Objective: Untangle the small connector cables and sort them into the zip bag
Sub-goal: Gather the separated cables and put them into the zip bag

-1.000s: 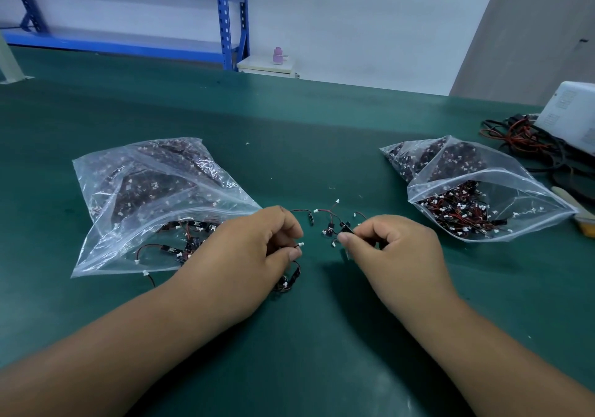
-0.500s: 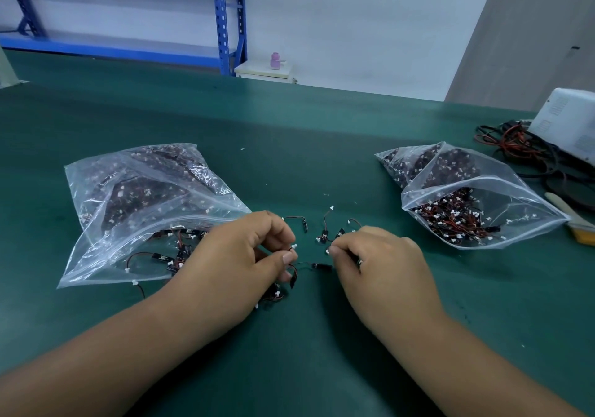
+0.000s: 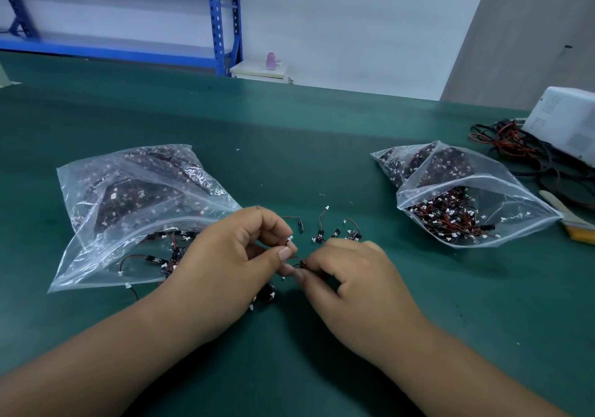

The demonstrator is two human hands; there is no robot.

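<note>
Left hand (image 3: 225, 255) and right hand (image 3: 351, 275) pinch cable (image 3: 290, 239) left of right bag (image 3: 483, 197); light, limp, probably snag-prone, so hold connector ends.

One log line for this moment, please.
phase: untangling | left hand: pinches white connector | right hand: pinches black cable end | loose cables: on mat beyond hands | right zip bag: mouth open

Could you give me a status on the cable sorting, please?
Left hand, right hand pinch one connector cable between them. Loose cables lie just beyond. Right zip bag unobstructed.
</note>
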